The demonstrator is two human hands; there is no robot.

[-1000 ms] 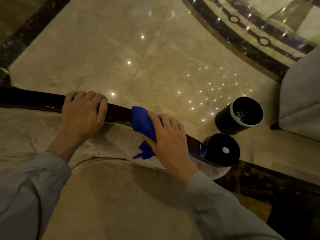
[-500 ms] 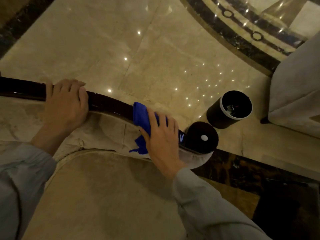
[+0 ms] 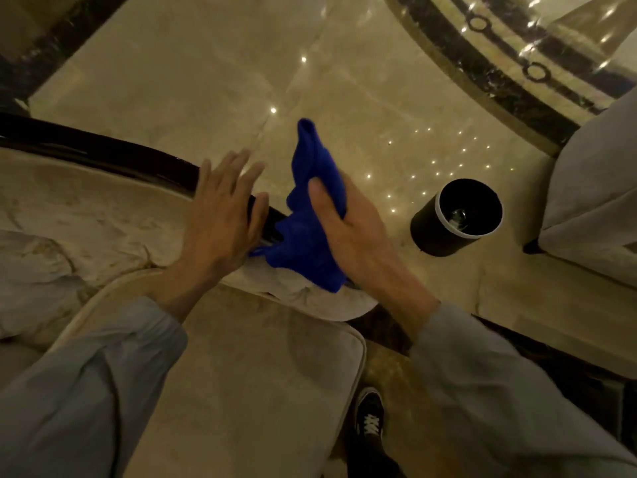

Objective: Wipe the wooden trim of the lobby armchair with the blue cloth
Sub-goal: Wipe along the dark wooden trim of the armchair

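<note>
The armchair's dark glossy wooden trim [image 3: 103,150] curves along the top of the beige upholstered back, from the left edge toward the middle. My right hand [image 3: 348,229] grips the blue cloth [image 3: 310,215], which is bunched, lifted off the trim, and hanging over the trim's right end. My left hand [image 3: 224,208] is flat with fingers spread, its palm resting over the trim just left of the cloth. The trim's right end is hidden behind the cloth and both hands.
The beige seat cushion [image 3: 241,391] lies below my arms. A black cylindrical bin [image 3: 455,219] stands on the marble floor to the right. Another pale upholstered seat [image 3: 593,201] is at the right edge. A dark shoe [image 3: 370,419] is on the floor beside the chair.
My right hand has lifted the cloth off the trim and turned it upward. My left hand let go of the trim and slid right, fingers now spread, close to the cloth.
</note>
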